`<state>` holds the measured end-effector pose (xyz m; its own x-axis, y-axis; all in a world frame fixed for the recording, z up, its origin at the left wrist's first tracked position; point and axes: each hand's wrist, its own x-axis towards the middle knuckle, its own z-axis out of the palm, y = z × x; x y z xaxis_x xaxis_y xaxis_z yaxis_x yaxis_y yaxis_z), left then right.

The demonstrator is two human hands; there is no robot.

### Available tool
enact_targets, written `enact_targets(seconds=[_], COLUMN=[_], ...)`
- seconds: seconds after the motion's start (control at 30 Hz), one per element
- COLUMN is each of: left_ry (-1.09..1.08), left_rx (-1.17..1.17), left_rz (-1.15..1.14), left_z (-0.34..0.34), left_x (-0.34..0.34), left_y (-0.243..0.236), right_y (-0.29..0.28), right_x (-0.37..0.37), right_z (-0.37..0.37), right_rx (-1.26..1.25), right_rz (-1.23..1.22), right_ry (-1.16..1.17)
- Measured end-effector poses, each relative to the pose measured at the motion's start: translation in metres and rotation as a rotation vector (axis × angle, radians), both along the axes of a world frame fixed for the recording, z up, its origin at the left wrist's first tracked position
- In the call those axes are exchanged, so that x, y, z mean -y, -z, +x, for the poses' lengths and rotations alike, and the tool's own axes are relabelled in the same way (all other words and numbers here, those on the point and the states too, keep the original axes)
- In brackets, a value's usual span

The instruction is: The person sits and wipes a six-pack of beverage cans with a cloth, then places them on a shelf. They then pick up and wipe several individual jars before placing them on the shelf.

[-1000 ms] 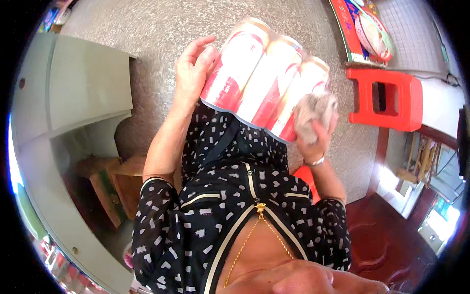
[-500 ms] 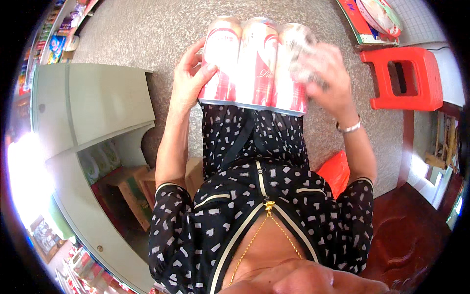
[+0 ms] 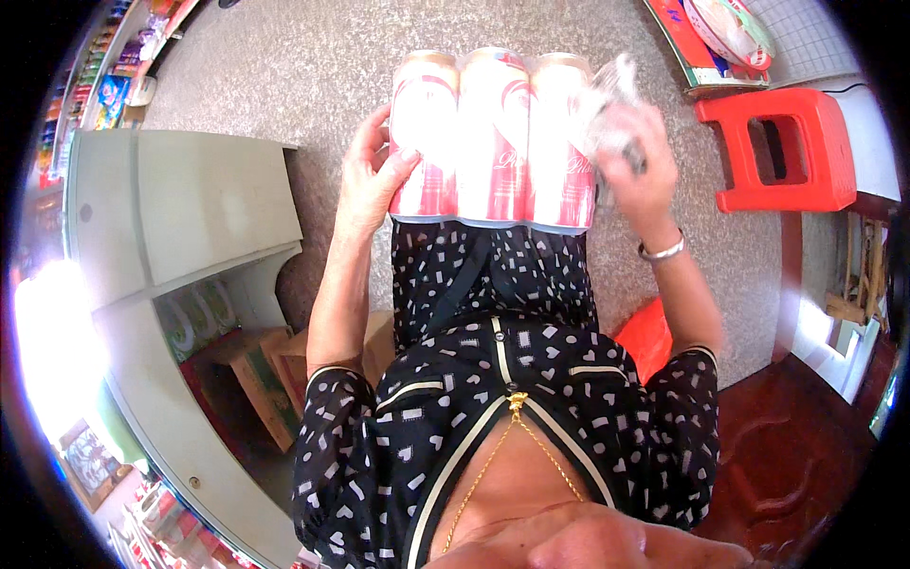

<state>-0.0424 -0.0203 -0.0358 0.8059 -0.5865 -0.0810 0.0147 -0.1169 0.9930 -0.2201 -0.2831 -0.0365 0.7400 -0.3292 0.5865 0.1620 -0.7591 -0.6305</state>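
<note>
A shrink-wrapped pack of tall red-and-white cans (image 3: pixel 493 156) is held up in front of my body, with a row of three cans facing me. My left hand (image 3: pixel 368 180) grips its left side, thumb on the front and fingers behind. At the right side of the pack, my right hand (image 3: pixel 646 180) is closed around a crumpled grey-and-white cloth (image 3: pixel 614 90). The cloth lies against the rightmost can's edge and is blurred by motion.
A pale cabinet (image 3: pixel 199 199) stands on the left, with cardboard boxes (image 3: pixel 251 375) in its open lower part. Shop shelves (image 3: pixel 100 76) run along the far left. On the right is a red plastic stool (image 3: pixel 815 156). A red bag (image 3: pixel 645 337) lies by my right elbow.
My right hand with the cloth has moved from the front of the rightmost can to its right side. The pack sits slightly lower in view.
</note>
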Motion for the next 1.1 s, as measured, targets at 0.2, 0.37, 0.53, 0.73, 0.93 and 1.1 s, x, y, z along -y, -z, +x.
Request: enact_targets(seconds=[0.2,0.37,0.53,0.73,0.93,1.1], left_ry=[0.016,0.062,0.038,-0.133,-0.229,-0.16], left_rx=[0.013,-0.025,-0.021,-0.134,0.006,0.321], left_rz=[0.032,-0.011,-0.053,-0.17,-0.18,-0.073], left_z=[-0.002,-0.002,-0.006,-0.013,-0.019,-0.018], left_x=[0.005,0.0,-0.005,-0.001,-0.001,-0.005], left_y=[-0.006,-0.005,0.006,0.02,0.026,0.021], right_y=[0.014,0.033,-0.054,-0.073,-0.083,-0.075], right_x=[-0.04,-0.024,-0.004,-0.074,-0.047,-0.108], right_z=[-0.001,-0.016,0.015,0.053,0.124,0.089], right_rx=[0.078,-0.166,0.077,-0.07,-0.165,-0.151], right_rz=[0.674,0.735,0.176,-0.61,-0.757,-0.732], right_ry=[0.17,0.141,-0.102,-0.755,-0.558,-0.837])
